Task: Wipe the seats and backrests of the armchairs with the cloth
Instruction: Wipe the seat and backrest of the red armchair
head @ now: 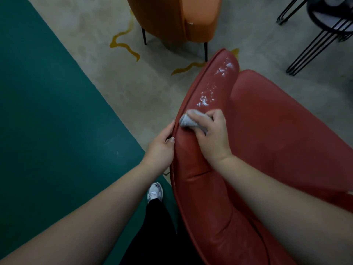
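A red armchair point(267, 121) fills the right side, seen from behind its curved backrest. White powdery specks point(205, 101) lie along the top of the backrest, with more further up near its end. My right hand point(212, 136) presses a bunched grey cloth point(188, 120) onto the backrest top, just below the specks. My left hand point(162, 148) grips the outer piped edge of the backrest beside the cloth.
An orange armchair point(172, 18) on thin black legs stands ahead at the top. A black wire-legged table point(324, 29) is at the upper right. The floor is beige carpet with yellow squiggles and a teal area point(38, 111) on the left. My shoe point(155, 192) is near the chair.
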The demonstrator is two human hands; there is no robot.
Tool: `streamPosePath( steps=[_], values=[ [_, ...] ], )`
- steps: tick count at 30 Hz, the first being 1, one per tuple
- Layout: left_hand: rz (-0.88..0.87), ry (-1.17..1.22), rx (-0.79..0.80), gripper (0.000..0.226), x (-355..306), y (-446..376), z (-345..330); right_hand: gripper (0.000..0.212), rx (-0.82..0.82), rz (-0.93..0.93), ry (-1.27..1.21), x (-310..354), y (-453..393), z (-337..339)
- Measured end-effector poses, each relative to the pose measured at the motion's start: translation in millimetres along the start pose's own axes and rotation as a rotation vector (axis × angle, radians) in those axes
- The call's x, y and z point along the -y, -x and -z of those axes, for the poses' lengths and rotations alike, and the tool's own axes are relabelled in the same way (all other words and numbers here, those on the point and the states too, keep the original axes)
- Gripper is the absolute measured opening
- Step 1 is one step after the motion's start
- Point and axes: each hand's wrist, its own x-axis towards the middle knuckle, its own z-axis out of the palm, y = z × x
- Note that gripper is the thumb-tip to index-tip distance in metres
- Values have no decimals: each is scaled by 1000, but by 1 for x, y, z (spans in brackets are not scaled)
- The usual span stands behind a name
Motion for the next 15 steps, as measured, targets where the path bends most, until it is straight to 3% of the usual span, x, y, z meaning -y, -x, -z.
streamPosePath(
  steps=[3,9,15],
  values=[
    [-13,-49,-9,50,3,-10,-1,40,38,43,-18,-4,21,4],
    [-107,-152,-143,42,-17,-49,-23,35,-47,15,44,-12,-42,-3],
    [-164,-384,-314,43,-19,-51,-35,46,-64,-3,-103,-17,-29,-2]
  ],
)
